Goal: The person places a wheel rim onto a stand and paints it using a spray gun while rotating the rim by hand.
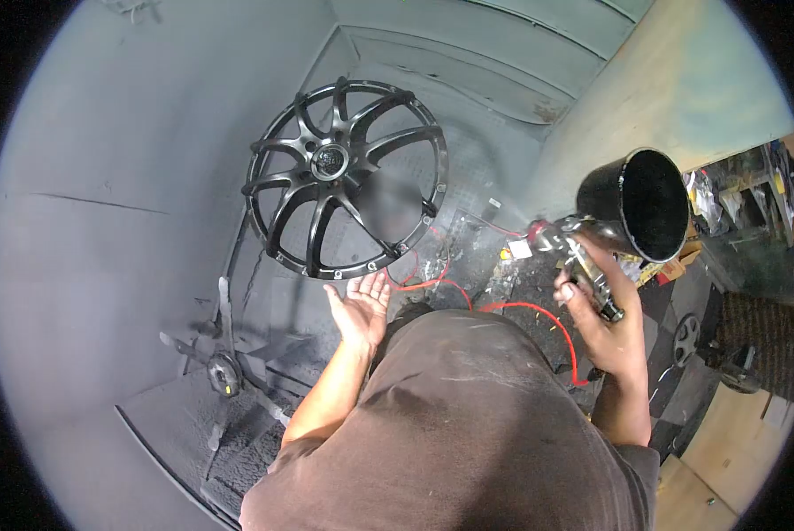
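Note:
A dark multi-spoke car wheel rim (330,162) is held up in front of me, its face toward the camera. Just below its lower edge is my left hand (362,308), palm up with the fingers apart; whether the fingertips touch the rim I cannot tell. At the right, my right hand (605,310) grips a spray gun (583,264) by its handle. The gun carries a large black cup (642,205), tilted so that its dark opening faces the camera. A blurred grey patch hides part of the rim's right side.
A red hose (539,310) curves over the floor behind my body. A metal stand with several arms (224,372) is at the lower left. Grey walls (123,177) enclose the left and back. Another wheel (686,340) and wooden cabinets (724,442) are at the right.

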### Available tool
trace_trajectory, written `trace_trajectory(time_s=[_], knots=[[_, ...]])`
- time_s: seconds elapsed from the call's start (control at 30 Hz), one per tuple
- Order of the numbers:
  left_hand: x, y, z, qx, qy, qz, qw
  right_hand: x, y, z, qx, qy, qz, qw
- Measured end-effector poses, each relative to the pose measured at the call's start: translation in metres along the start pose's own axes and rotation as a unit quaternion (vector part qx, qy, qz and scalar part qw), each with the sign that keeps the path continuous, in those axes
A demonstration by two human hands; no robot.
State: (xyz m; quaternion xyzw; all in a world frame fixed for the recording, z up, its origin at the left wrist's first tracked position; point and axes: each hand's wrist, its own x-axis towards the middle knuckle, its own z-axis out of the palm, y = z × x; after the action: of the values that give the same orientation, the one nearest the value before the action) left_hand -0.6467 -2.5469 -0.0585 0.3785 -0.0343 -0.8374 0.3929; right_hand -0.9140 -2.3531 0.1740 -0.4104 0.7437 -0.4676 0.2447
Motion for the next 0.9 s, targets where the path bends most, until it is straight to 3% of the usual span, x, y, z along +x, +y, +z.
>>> trace_trajectory(time_s=[0.07, 0.13, 0.27, 0.37, 0.57, 0.67, 0.8, 0.9], knots=[[0.001, 0.01, -0.008, 0.004, 0.004, 0.001, 1.0, -0.002, 0.005, -0.002, 0.016, 0.057, 0.073, 0.996], [0.0, 0.018, -0.012, 0.012, 0.015, 0.003, 1.0, -0.002, 0.009, -0.005, 0.014, 0.072, 0.056, 0.996], [0.0, 0.034, -0.011, 0.016, 0.034, 0.023, 0.999, -0.002, -0.002, -0.009, 0.106, 0.048, 0.088, 0.989], [0.01, 0.045, -0.026, 0.047, 0.058, 0.058, 0.995, -0.004, -0.012, -0.021, 0.264, -0.032, 0.072, 0.961], [0.028, 0.045, -0.032, 0.028, 0.122, 0.145, 0.982, 0.004, -0.017, -0.022, 0.237, -0.101, 0.095, 0.962], [0.022, 0.018, -0.033, 0.109, 0.11, 0.05, 0.987, 0.012, -0.01, -0.015, 0.201, -0.106, 0.087, 0.97], [-0.005, -0.026, -0.021, 0.232, 0.019, -0.125, 0.964, 0.023, -0.016, -0.013, 0.196, -0.103, 0.093, 0.971], [-0.015, -0.048, -0.033, 0.402, -0.099, -0.119, 0.902, 0.023, -0.014, -0.024, 0.21, -0.19, 0.09, 0.955]])
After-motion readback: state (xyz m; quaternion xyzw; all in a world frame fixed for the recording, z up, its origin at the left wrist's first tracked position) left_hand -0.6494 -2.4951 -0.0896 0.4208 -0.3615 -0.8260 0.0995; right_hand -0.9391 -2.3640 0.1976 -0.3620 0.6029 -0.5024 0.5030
